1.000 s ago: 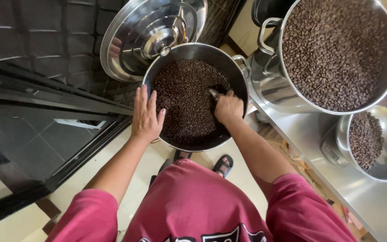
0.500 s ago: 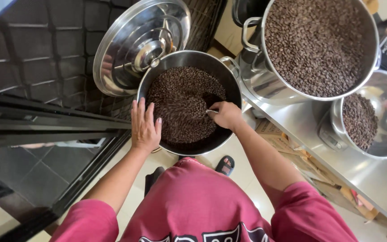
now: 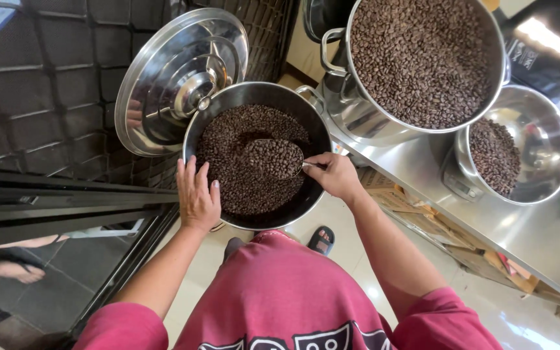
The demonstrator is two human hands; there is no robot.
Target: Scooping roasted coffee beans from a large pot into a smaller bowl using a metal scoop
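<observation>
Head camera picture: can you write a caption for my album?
Right hand lifts a scoop of coffee beans from a steel pot while left hand rests on its rim.

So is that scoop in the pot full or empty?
Full. The scoop, held by the right hand, is heaped with dark coffee beans above the pot. The left hand rests on the rim.

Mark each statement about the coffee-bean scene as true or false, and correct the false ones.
1. The right hand holds a scoop heaped with beans. True.
2. The left hand rests on the rim of the pot. True.
3. The lid covers the pot. False: it leans behind the pot, off it.
4. The large pot on the steel counter is empty. False: it is filled with beans.
5. The bowl holds some beans. True.
</observation>
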